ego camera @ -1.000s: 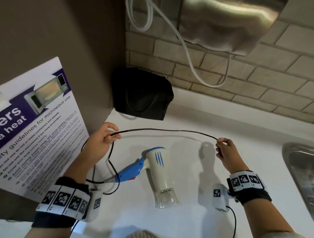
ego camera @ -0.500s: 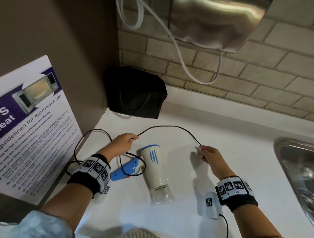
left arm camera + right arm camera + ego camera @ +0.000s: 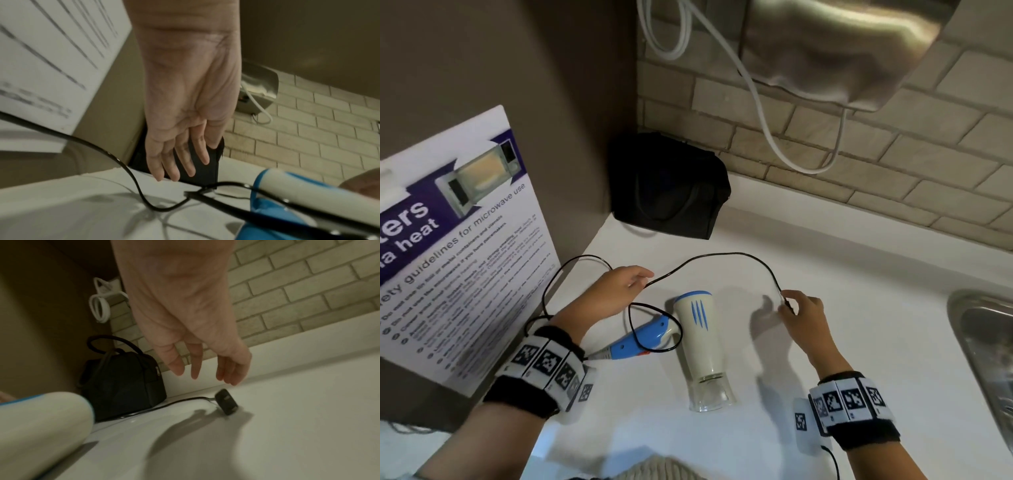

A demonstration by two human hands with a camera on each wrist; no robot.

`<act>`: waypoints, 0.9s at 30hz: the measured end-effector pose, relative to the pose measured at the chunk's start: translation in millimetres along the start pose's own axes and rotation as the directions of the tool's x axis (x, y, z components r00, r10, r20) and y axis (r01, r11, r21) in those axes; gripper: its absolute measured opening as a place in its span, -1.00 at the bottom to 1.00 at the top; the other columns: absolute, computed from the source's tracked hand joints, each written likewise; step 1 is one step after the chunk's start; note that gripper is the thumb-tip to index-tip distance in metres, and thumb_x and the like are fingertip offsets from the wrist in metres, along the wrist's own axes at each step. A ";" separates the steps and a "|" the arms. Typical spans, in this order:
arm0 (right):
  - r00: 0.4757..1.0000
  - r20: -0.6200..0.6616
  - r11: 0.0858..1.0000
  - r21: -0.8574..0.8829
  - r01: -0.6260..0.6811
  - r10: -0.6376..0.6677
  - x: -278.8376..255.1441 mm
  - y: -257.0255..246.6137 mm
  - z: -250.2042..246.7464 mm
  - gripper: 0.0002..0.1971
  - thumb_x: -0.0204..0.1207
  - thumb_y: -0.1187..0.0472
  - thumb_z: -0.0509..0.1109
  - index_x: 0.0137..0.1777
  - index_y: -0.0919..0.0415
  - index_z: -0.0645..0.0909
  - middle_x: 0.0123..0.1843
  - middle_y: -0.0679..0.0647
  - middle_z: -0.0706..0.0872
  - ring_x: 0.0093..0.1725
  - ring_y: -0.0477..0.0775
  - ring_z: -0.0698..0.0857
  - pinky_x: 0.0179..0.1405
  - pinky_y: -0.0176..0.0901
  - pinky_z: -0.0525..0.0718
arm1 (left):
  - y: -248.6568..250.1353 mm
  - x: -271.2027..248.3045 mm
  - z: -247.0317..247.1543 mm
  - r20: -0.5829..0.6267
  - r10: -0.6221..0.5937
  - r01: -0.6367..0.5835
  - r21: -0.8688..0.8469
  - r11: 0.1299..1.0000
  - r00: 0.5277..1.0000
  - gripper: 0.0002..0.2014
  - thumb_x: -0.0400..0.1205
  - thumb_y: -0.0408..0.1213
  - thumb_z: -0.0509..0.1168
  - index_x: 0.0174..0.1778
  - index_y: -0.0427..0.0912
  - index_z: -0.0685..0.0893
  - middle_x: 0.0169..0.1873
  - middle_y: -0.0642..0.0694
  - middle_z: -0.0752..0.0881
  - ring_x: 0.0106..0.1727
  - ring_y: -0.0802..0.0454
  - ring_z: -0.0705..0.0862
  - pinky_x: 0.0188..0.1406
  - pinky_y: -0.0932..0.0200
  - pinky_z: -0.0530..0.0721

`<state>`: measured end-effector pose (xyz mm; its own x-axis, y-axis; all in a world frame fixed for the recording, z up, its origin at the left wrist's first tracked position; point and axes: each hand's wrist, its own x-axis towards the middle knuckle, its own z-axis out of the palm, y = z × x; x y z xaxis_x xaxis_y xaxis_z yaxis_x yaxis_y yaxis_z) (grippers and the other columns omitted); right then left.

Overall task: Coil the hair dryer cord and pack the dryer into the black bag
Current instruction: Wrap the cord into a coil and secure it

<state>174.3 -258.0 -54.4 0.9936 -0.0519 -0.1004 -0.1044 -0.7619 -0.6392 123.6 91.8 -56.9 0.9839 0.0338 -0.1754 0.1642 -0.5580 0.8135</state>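
The hair dryer (image 3: 698,339), white with blue stripes and a blue handle, lies on the white counter (image 3: 859,308) between my hands. Its thin black cord (image 3: 722,255) arcs loosely over the counter, with a loop across the handle. My left hand (image 3: 633,284) hovers with straight fingers beside the cord and holds nothing, as the left wrist view confirms (image 3: 180,159). In the right wrist view my right hand (image 3: 205,369) hangs relaxed just above the black plug (image 3: 226,401), which lies on the counter. The black bag (image 3: 671,192) stands zipped in the back left corner.
A microwave poster (image 3: 458,246) leans against the left wall. A steel sink (image 3: 983,342) is sunk into the counter at the right. On the brick wall hangs a metal appliance (image 3: 842,51) with a white cable (image 3: 767,137) drooping below it.
A second ago both hands held the cord stretched above the dryer. They have since come down and let go; the cord and plug now lie slack on the counter.
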 end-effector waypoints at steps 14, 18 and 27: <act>0.729 0.240 0.764 0.115 0.635 -0.641 -91.6 -127.7 83.5 -0.69 0.49 0.28 0.27 0.18 0.09 0.68 0.15 0.07 0.55 0.14 0.02 0.54 0.23 -0.21 0.52 | -22.5 -114.9 -13.2 -0.304 -0.078 0.122 0.129 0.984 0.950 -0.77 0.64 -0.29 0.12 -0.17 -0.04 0.69 -0.23 0.08 0.74 -0.09 0.06 0.71 0.00 0.02 0.66; 0.555 0.442 0.599 -0.049 0.800 -0.705 -109.0 -146.8 114.3 -0.64 0.46 0.10 0.19 0.20 0.04 0.67 0.17 0.08 0.65 0.17 0.21 0.54 0.19 0.07 0.51 | -13.9 -127.3 -5.3 -0.099 -0.342 0.347 0.039 0.937 0.935 -0.71 0.69 -0.17 0.14 -0.25 -0.13 0.69 -0.30 -0.03 0.78 -0.20 -0.01 0.73 -0.07 0.01 0.69; 0.533 0.676 0.423 -0.342 0.839 -0.510 -119.2 -157.2 118.4 -0.71 0.59 0.21 0.15 0.28 0.12 0.51 0.26 0.09 0.59 0.34 0.23 0.41 0.28 0.07 0.26 | -8.6 -127.3 20.2 0.123 -0.469 0.473 -0.005 0.881 0.874 -0.61 0.72 0.03 0.06 0.05 -0.20 0.62 -0.14 -0.09 0.81 -0.33 0.11 0.70 -0.36 0.25 0.57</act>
<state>67.2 -55.6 -32.2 0.5531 0.7969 -0.2428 0.8043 -0.5868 -0.0938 -4.5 75.5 -52.8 0.7747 0.1896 -0.6032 0.6108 -0.4709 0.6365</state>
